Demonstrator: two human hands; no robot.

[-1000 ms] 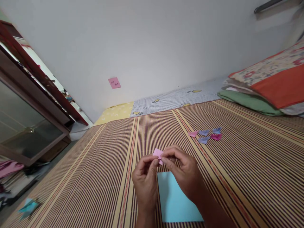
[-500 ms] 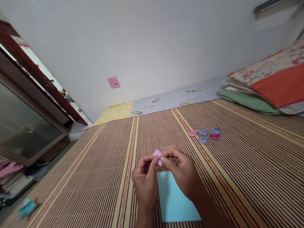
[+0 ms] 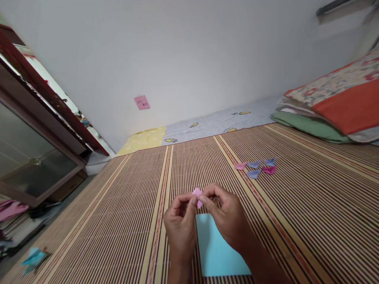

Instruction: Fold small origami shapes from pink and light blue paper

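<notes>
A small pink folded paper (image 3: pixel 197 192) is pinched between my two hands, above the striped mat. My left hand (image 3: pixel 181 219) grips its left side between thumb and forefinger. From the right, my right hand (image 3: pixel 226 213) closes thumb and fingertips on the other side. Fingertips hide part of the folds. Beneath the hands lies a light blue sheet of paper (image 3: pixel 220 252), flat on the mat and partly covered by my right hand and forearm. Several small folded papers, among them a purple folded paper (image 3: pixel 254 174) and a magenta folded paper (image 3: pixel 269 170), rest beyond my right hand.
The striped mat (image 3: pixel 118 209) spreads over the bed up to a patterned sheet (image 3: pixel 204 126) along the wall. Folded bedding (image 3: pixel 334 106) is stacked at right. A pink note (image 3: pixel 142 102) sticks to the wall. A crumpled turquoise paper (image 3: pixel 34 258) sits at the lower left edge.
The fingers of my right hand have shifted slightly on the pink paper, and the paper is turned a little. Both hands stay in nearly the same place.
</notes>
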